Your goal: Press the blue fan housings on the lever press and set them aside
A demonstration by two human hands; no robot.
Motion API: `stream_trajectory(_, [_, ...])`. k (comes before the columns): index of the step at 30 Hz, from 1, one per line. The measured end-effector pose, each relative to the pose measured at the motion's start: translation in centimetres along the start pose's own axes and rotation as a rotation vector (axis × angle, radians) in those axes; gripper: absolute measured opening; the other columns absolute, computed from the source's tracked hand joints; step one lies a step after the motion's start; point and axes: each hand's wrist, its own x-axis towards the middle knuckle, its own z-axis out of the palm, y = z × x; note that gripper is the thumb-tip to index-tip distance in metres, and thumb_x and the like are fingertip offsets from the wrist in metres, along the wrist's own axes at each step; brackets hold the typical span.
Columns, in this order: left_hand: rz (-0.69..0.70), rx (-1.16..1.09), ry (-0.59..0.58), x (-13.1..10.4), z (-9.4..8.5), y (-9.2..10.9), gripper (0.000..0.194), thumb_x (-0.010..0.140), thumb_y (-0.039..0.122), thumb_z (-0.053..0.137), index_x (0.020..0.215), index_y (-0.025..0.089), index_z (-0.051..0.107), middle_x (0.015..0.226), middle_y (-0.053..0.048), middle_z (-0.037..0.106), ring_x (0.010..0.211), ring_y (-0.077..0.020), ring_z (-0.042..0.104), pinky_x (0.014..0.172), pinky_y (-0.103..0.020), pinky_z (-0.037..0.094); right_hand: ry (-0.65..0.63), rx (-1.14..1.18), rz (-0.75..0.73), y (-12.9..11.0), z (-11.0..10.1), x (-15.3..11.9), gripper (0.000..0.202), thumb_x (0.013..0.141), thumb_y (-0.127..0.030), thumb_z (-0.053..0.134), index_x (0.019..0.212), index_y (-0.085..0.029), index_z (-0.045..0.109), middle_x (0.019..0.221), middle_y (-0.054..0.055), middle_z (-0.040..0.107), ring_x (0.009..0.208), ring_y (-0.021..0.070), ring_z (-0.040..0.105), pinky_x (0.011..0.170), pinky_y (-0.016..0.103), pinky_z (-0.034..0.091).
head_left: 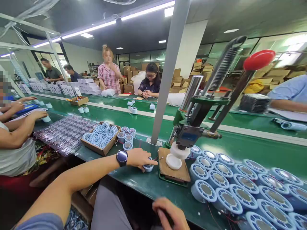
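Observation:
My left hand (pixel 140 158), wearing a dark watch (pixel 122 157), is closed on a light-blue round housing (pixel 148 168) at the bench edge, its forefinger stretched over the top. Just right of it stands a hand press (pixel 190 135) with a red lever knob (pixel 260 59). Its white round pad (pixel 179 150) hangs over a white round seat (pixel 173 161) on a brown board (pixel 165 172). My right hand (pixel 171 213) is low in front of the bench, loosely curled, thumb apart from the forefinger. Nothing shows between them; the frame's lower edge cuts it off.
Rows of light-blue round housings (pixel 229 199) with grey discs and thin wires crowd the right. A cardboard box (pixel 105 150) of blue rings, several small housings (pixel 129 138) and a metal post (pixel 165 80) stand left of the press. Co-workers sit beside and across the green belt (pixel 115 116).

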Motion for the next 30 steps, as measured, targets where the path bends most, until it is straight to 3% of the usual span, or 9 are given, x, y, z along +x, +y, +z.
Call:
stream_trajectory(2, [0.005, 0.007, 0.058, 0.0, 0.5, -0.7, 0.068, 0.081, 0.033, 0.075, 0.142, 0.034, 0.045, 0.108, -0.007, 0.067, 0.094, -0.0205, 0.067, 0.077, -0.028, 0.048, 0.071, -0.124, -0.03, -0.1, 0.4, 2.7, 0.023, 0.096, -0.018, 0.044, 0.102, -0.025, 0.064, 0.096, 0.004, 0.067, 0.088, 0.0151, 0.067, 0.078, 0.026, 0.059])
stream_trajectory(5, [-0.114, 0.052, 0.261, -1.7, 0.2, -1.1, 0.053, 0.091, 0.019, 0.06, 0.142, 0.024, 0.046, 0.131, -0.013, 0.061, 0.123, -0.0237, 0.057, 0.101, -0.035, 0.043, 0.163, -0.397, -0.062, 0.6, 1.5, 6.9, 0.037, 0.087, -0.007, 0.043, 0.116, -0.02, 0.062, 0.121, 0.012, 0.06, 0.113, 0.024, 0.06, 0.097, 0.042, 0.056])
stream_trajectory(7, [-0.269, 0.043, 0.396, -3.9, 0.2, -0.1, 0.043, 0.094, 0.013, 0.049, 0.136, 0.02, 0.051, 0.14, -0.014, 0.055, 0.132, -0.0249, 0.049, 0.108, -0.039, 0.04, 0.1, -0.53, -0.078, 1.7, 2.3, 9.1, 0.056, 0.074, 0.001, 0.042, 0.124, -0.018, 0.061, 0.137, 0.014, 0.05, 0.131, 0.0296, 0.048, 0.107, 0.052, 0.048])
stream_trajectory(9, [-0.477, -0.045, 0.477, -6.5, 1.0, 1.7, 0.036, 0.095, 0.012, 0.045, 0.128, 0.019, 0.057, 0.131, -0.012, 0.06, 0.124, -0.0249, 0.054, 0.105, -0.041, 0.044, -0.025, -0.587, -0.094, 2.8, 2.8, 10.8, 0.066, 0.067, 0.006, 0.041, 0.124, -0.018, 0.061, 0.144, 0.013, 0.043, 0.141, 0.0308, 0.037, 0.112, 0.054, 0.042])
stream_trajectory(13, [-0.882, -0.274, 0.533, -10.5, 5.0, 4.9, 0.035, 0.091, 0.018, 0.051, 0.125, 0.02, 0.06, 0.126, -0.011, 0.062, 0.116, -0.0269, 0.058, 0.1, -0.045, 0.05, -0.145, -0.617, -0.075, 3.6, 2.5, 12.5, 0.057, 0.072, 0.008, 0.041, 0.116, -0.02, 0.065, 0.138, 0.011, 0.05, 0.128, 0.0263, 0.047, 0.105, 0.045, 0.049])
stream_trajectory(18, [-0.994, -0.41, 0.5, -10.2, 8.0, 5.8, 0.046, 0.089, 0.021, 0.056, 0.135, 0.024, 0.054, 0.138, -0.008, 0.059, 0.122, -0.0283, 0.053, 0.102, -0.048, 0.048, -0.139, -0.606, -0.024, 2.4, 1.2, 10.7, 0.042, 0.081, -0.003, 0.051, 0.114, -0.025, 0.066, 0.124, 0.009, 0.057, 0.103, 0.025, 0.055, 0.093, 0.045, 0.054])
stream_trajectory(23, [-1.003, -0.444, 0.502, -9.3, 7.7, 5.8, 0.054, 0.087, 0.03, 0.063, 0.139, 0.023, 0.051, 0.134, -0.01, 0.06, 0.122, -0.0297, 0.052, 0.103, -0.049, 0.045, 0.021, -0.352, 0.053, 1.9, 1.4, 6.3, 0.029, 0.088, -0.017, 0.055, 0.112, -0.028, 0.067, 0.127, 0.009, 0.052, 0.114, 0.0235, 0.057, 0.095, 0.038, 0.055])
stream_trajectory(26, [-0.977, -0.479, 0.491, -9.3, 7.6, 6.3, 0.052, 0.086, 0.032, 0.065, 0.136, 0.025, 0.054, 0.135, -0.009, 0.062, 0.124, -0.0319, 0.052, 0.104, -0.052, 0.045, 0.126, -0.254, 0.109, 2.4, 2.7, 4.8, 0.04, 0.089, -0.017, 0.053, 0.127, -0.029, 0.06, 0.134, 0.009, 0.051, 0.119, 0.0214, 0.059, 0.095, 0.033, 0.056])
stream_trajectory(30, [-0.946, -0.676, 0.592, -7.6, 6.2, 8.2, 0.052, 0.088, 0.037, 0.061, 0.138, 0.025, 0.052, 0.131, -0.009, 0.065, 0.119, -0.0281, 0.06, 0.103, -0.045, 0.05, 0.219, -0.196, 0.182, 3.3, 4.1, 4.4, 0.058, 0.086, -0.017, 0.056, 0.142, -0.023, 0.044, 0.134, 0.01, 0.058, 0.121, 0.0211, 0.06, 0.102, 0.035, 0.054])
